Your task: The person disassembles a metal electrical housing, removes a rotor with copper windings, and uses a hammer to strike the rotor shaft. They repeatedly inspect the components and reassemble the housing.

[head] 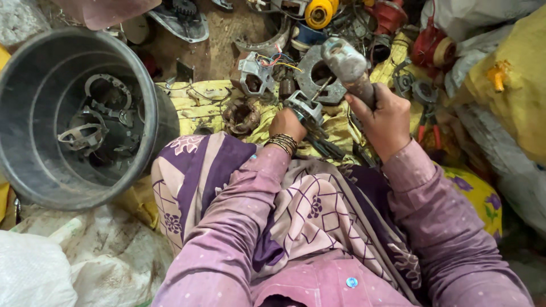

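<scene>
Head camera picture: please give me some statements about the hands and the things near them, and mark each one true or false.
1. The right hand grips a hammer. True.
2. The left hand is resting in the black tub. False: it holds a small metal motor part over the yellow cloth.
3. The black tub holds metal parts. True.
4. The hammer head rests on the cloth. False: it is raised above the parts.

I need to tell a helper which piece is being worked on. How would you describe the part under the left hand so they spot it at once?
Start at the big dark grey plastic tub, then look right to the yellow cloth. There the left hand steadies a small silvery metal motor frame. Unlike the loose motor parts beside it, it sits directly below the grey-headed hammer raised in the right hand.
</scene>
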